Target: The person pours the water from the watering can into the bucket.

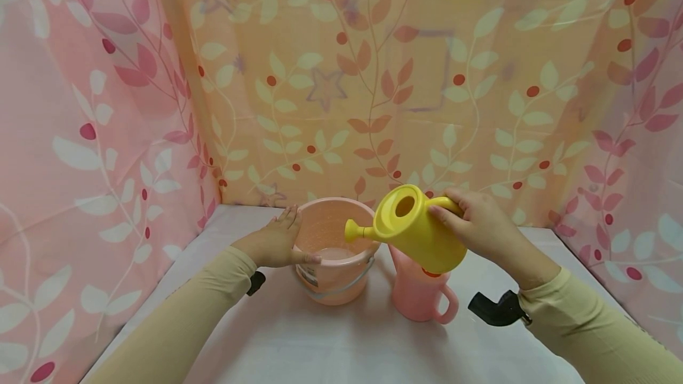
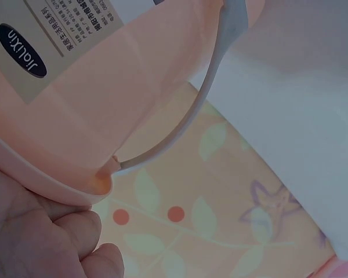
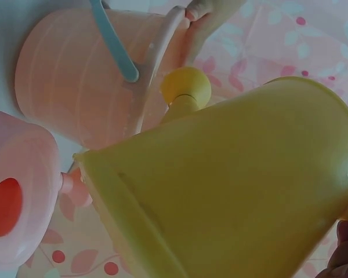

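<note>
Gripping a yellow watering can (image 1: pixel 413 239) by its handle (image 1: pixel 441 202), a person's right hand (image 1: pixel 482 224) angles the spout (image 1: pixel 352 231) at the mouth of a peach bucket (image 1: pixel 338 277), which the left hand (image 1: pixel 273 243) touches with outstretched fingers (image 1: pixel 289 218), while a pink watering can (image 1: pixel 413 294) stands right of the bucket.

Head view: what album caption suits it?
Right hand holds a yellow watering can tilted toward a peach bucket, left hand on the rim.
</note>
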